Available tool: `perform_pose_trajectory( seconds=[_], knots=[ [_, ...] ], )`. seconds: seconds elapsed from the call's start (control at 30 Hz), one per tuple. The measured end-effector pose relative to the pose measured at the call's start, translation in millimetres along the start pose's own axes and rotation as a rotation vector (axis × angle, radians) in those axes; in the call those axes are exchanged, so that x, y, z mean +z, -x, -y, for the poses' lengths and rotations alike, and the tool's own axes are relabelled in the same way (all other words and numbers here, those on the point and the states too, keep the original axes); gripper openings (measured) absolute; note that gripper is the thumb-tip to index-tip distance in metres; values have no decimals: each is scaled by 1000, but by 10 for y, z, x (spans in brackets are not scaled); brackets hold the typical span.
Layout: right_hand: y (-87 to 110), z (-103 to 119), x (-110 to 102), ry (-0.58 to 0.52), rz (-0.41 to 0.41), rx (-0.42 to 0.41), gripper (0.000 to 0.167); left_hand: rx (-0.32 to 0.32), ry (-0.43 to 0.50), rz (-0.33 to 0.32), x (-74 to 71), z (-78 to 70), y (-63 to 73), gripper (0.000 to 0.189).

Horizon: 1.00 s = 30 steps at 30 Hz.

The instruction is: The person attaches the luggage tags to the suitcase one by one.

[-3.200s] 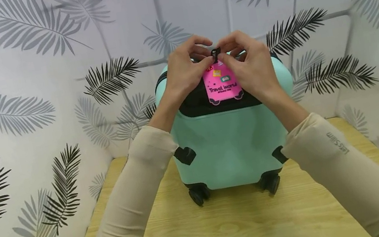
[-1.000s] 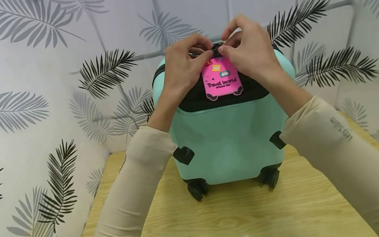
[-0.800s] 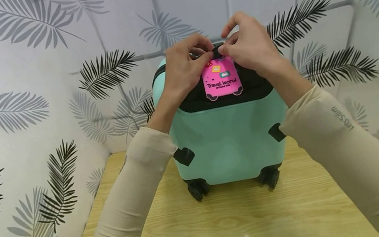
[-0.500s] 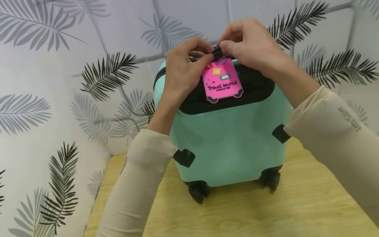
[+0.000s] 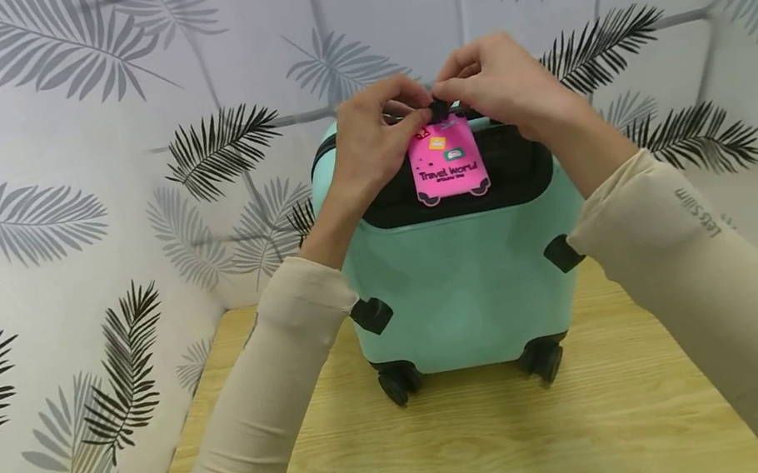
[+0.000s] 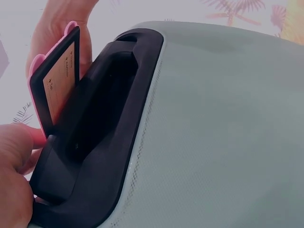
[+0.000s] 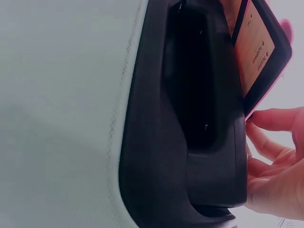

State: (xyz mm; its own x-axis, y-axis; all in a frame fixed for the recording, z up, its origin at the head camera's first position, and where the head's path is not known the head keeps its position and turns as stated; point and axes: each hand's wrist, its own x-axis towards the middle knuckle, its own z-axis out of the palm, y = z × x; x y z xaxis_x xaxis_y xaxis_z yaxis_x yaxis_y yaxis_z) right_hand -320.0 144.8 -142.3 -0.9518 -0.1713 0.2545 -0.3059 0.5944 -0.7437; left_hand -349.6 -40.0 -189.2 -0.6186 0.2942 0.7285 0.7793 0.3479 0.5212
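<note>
A mint-green suitcase [image 5: 466, 280] stands upright, its black carry handle [image 6: 90, 90] on top. A pink luggage tag [image 5: 448, 161] with "Travel World" lettering hangs at the handle, small black strap [image 5: 439, 111] above it. My left hand [image 5: 369, 137] pinches the strap at the tag's upper left corner between thumb and fingers. My right hand [image 5: 508, 83] pinches the strap from the right, fingertips close to the left hand's. In the right wrist view, the tag's back shows a card [image 7: 256, 50] with name and address lines. Fingers partly hide the strap.
The suitcase rests on its black wheels [image 5: 544, 360] on a wood-grain table [image 5: 464, 458]. Behind and at both sides hang pale walls [image 5: 79, 306] with leaf prints. Black bands with camera mounts [image 5: 372, 315] sit at my wrists.
My right hand and forearm have shifted to the right, uncovering the tag's right edge. The left hand keeps its pinch in nearly the same place; the suitcase stays put.
</note>
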Motion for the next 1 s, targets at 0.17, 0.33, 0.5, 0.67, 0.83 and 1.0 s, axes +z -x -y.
perform_pose_trajectory(
  seconds=[0.17, 0.33, 0.5, 0.67, 0.83, 1.0],
  knots=[
    [-8, 5, 14, -10, -14, -6, 25, 40, -17, 11, 4, 19, 2, 6],
    [-31, 4, 36, 39, -36, -26, 25, 58, -24, 33, 0, 26, 11, 8],
    [-63, 9, 61, -1, -61, -23, 25, 61, -51, 44, -17, 15, 17, 10],
    [-69, -53, 56, -120, -106, -31, 22, 32, -19, 9, 1, -13, 34, 10],
    [-50, -114, -24, -195, -49, -23, 24, -4, 34, -2, 9, -33, 46, 12],
    [-39, -104, -35, -215, -31, -6, 27, 20, 18, 20, 1, -34, 36, 12]
  ],
)
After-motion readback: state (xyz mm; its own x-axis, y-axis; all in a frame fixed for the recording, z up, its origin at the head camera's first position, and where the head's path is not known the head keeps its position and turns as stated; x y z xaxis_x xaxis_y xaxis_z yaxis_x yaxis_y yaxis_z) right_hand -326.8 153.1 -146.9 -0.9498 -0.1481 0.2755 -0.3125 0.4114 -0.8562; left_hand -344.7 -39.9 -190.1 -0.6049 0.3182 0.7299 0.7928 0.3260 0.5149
